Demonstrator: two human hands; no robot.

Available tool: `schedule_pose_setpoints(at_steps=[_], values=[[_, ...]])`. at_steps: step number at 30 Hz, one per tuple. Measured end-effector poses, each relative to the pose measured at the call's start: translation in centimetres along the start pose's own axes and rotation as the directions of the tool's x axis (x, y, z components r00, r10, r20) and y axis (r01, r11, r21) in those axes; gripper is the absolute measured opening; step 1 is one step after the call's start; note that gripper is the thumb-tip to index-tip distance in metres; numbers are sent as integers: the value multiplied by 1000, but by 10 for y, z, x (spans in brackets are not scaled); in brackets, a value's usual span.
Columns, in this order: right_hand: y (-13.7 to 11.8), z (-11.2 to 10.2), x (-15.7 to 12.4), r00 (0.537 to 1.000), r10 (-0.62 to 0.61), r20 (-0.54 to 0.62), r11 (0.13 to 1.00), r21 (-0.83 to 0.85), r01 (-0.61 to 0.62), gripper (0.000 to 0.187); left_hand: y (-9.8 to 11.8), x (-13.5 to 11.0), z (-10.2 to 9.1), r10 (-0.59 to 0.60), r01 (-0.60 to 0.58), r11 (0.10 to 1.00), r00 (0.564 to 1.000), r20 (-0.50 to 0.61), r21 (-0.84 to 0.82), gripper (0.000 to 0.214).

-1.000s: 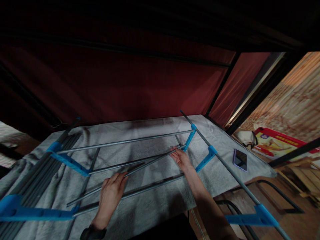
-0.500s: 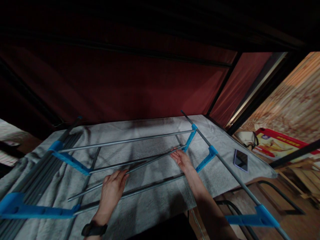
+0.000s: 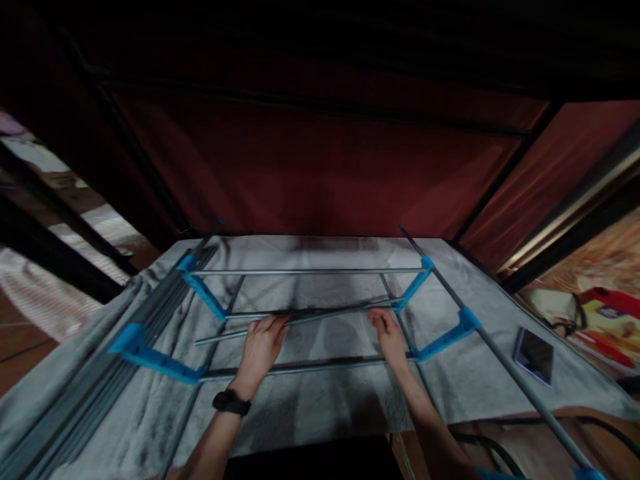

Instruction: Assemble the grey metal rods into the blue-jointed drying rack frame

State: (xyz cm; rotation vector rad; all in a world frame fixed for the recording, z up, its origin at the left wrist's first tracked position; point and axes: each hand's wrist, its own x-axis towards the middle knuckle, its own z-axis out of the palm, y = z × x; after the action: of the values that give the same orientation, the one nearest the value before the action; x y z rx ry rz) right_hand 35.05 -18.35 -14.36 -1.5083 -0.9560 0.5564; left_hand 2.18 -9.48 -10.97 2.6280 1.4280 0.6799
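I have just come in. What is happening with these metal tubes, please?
A person's left hand holds a thin metal tube slantwise over a frame of bars with blue plastic brackets; the tube's left end is free. The right hand, fingers curled, is near its right part; whether it touches is unclear. More tubes lie side by side on the left, and a smartphone lies on the grey blanket at right.

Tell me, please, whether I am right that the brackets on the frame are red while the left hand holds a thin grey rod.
Not quite: the head view shows the brackets on the frame are blue; the left hand does hold a thin grey rod.
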Motion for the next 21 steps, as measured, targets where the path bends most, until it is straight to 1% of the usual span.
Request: schedule_pose_setpoints(at_steps=[1,3,5,7,11,15,18,21], values=[[-1,-1,-3,993,-112,40,988,-103,116,20,3,0,-2,-11,11,1000,1000,4,1,36],[0,-2,-5,947,-299,113,913,-254,319,27,7,-1,-5,-21,21,1000,1000,9,0,33],[3,0,-4,888,-425,177,819,-343,460,32,9,-3,-6,-25,25,1000,999,23,-13,30],[7,4,0,832,-501,239,727,-405,555,35,10,-4,-6,-35,36,999,999,27,-29,28],[13,15,11,743,-574,343,578,-472,665,38,10,-5,-6,-40,42,998,999,29,-48,27],[15,24,20,673,-602,430,455,-509,731,38,10,-4,-7,-41,42,998,999,25,-47,26],[14,25,26,642,-592,487,375,-538,755,36,9,-3,-6,-39,41,998,999,22,-55,26],[11,22,33,618,-567,545,321,-545,775,33,8,-3,-4,-37,36,996,999,-3,-75,25]])
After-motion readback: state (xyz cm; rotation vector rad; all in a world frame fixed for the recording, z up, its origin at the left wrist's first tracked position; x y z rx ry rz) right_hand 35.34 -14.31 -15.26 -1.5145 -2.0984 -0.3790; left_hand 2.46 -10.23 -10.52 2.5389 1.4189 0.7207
